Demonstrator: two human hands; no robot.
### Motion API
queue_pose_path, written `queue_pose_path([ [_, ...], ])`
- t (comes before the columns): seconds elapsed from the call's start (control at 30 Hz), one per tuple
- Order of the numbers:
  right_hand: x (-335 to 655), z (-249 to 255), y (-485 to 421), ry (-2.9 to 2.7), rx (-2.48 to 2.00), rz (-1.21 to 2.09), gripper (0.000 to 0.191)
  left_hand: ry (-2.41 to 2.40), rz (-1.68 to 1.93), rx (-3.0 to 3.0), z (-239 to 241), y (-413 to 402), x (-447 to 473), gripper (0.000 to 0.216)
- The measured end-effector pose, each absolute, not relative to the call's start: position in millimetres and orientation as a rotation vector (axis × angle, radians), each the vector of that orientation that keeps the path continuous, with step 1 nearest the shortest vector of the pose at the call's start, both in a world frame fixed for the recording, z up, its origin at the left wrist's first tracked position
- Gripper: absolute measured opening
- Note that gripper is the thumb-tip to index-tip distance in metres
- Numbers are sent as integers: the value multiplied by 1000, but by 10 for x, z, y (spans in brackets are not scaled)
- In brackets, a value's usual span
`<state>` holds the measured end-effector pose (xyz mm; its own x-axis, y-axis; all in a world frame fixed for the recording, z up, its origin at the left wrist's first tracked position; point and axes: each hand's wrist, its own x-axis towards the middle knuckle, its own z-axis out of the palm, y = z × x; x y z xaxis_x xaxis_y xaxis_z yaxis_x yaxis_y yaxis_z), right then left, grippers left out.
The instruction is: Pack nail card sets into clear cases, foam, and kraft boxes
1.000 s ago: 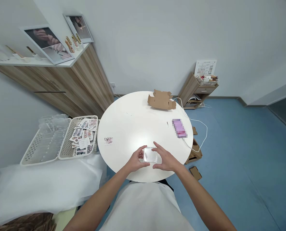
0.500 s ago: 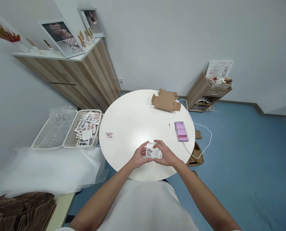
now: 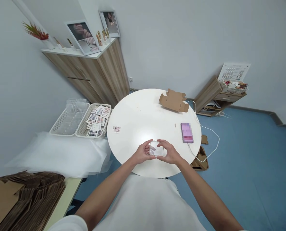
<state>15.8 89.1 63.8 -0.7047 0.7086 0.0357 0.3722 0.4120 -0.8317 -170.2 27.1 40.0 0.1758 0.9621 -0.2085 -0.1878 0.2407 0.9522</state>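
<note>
Between my two hands is a small clear plastic box (image 3: 158,150), held over the near part of the white oval table (image 3: 133,118). My left hand (image 3: 143,152) grips its left side, with fingers showing through the clear wall. On the opposite side my right hand (image 3: 170,152) has its thumb at the lower edge and its fingers at the upper edge. Whether anything lies inside the box I cannot tell. Toward the table's left lies a small card with press-on nails (image 3: 116,129). A flattened brown cardboard box (image 3: 174,100) rests at the far side.
A phone with a blurred purple screen (image 3: 187,132) lies at the right, its white cable (image 3: 215,133) hanging past the table edge. Left of the table stand a basket of nail cards (image 3: 79,131) and a basket of clear boxes (image 3: 55,129). White sheets (image 3: 61,154) and stacked brown cardboard (image 3: 37,192) are nearer.
The camera view has swung slightly left, so the scene appears further right. Both hands keep their hold on the clear box, with only slight finger movement.
</note>
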Motion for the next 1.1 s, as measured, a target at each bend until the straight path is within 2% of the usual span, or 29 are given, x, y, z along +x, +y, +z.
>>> queue_pose_path([
  [0.17,181,620,842,-2204,-957,1297,44,1051,1040,970,397,244,-1677,86],
  [0.5,173,698,784,-2162,-929,1229,44,1013,1065,933,493,212,-1661,82],
  [0.7,126,797,809,-1999,-923,1308,37,1002,1066,916,508,195,-1655,75],
  [0.8,82,887,878,-2025,-964,1354,40,995,1073,882,525,190,-1672,73],
  [0.93,9,896,972,-1858,-1095,1464,29,987,1021,841,504,172,-1702,77],
  [1.1,-65,759,1024,-1615,-1268,1536,31,1044,1003,756,361,92,-1692,63],
])
